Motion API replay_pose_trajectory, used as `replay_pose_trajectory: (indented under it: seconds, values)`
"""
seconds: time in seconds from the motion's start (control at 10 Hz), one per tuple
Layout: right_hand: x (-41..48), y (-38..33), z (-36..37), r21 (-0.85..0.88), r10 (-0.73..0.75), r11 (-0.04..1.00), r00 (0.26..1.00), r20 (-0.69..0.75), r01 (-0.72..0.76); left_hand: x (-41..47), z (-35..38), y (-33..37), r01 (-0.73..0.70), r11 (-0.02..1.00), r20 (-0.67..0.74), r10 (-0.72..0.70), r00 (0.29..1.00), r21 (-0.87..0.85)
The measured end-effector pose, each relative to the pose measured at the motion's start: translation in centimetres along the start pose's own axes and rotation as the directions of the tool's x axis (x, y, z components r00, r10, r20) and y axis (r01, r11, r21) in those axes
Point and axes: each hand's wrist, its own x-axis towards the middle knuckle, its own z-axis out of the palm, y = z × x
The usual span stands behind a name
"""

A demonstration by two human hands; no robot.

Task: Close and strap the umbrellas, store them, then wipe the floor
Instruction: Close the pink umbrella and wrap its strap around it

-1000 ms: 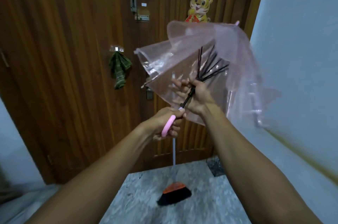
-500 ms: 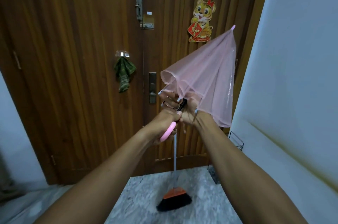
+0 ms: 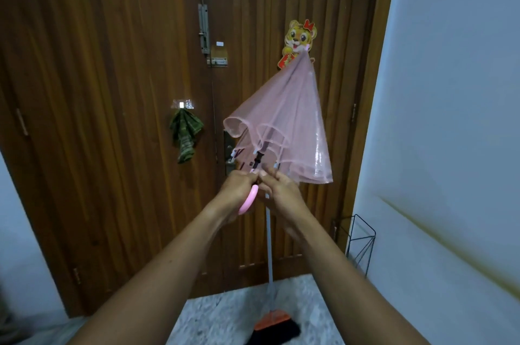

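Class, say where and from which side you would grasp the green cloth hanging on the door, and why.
Probably grip the green cloth just below its clear hook, where it gathers narrow, reaching from the front. It hangs against the wooden door, so nothing can come from behind, and the lower folds spread loosely.

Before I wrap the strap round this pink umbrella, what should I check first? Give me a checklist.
1. Pink umbrella shut: ok, ribs folded down.
2. Folds gathered tight: not ok, they flare loosely.
3. Left hand gripping the pink handle: ok.
4. Right hand holding the shaft: cannot tell.
5. Strap found: cannot tell, none visible.
6. Wire rack in sight: ok.
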Motion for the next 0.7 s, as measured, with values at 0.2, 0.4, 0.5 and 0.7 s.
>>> replay_pose_trajectory:
  seconds: [0.2, 0.4, 0.5, 0.7]
  values:
    - [-2.1, -5.4, -1.8, -0.13, -0.232, 0.972, 0.865, -0.446, 0.194, 3.3, -0.8, -2.5, -0.078, 0.992, -0.225, 0.098, 0.97, 0.096]
    - [3.2, -9.9, -0.6, -0.045, -0.081, 0.996, 0.981, -0.178, 0.074, 1.0, 1.5, -1.2, -0.344, 0.897, -0.107, 0.384, 0.917, 0.278]
    - [4.7, -9.7, 0.0, 0.036, -0.116, 0.992, 0.977, -0.18, 0.124, 1.5, 1.4, -1.8, -0.43, 0.85, 0.018, 0.447, 0.894, 0.304]
    - [5.7, -8.5, -1.2, -0.04, -0.197, 0.98, 0.921, -0.336, 0.195, 0.4, -2.1, 0.2, -0.404, 0.703, -0.102, 0.558, 0.824, 0.585]
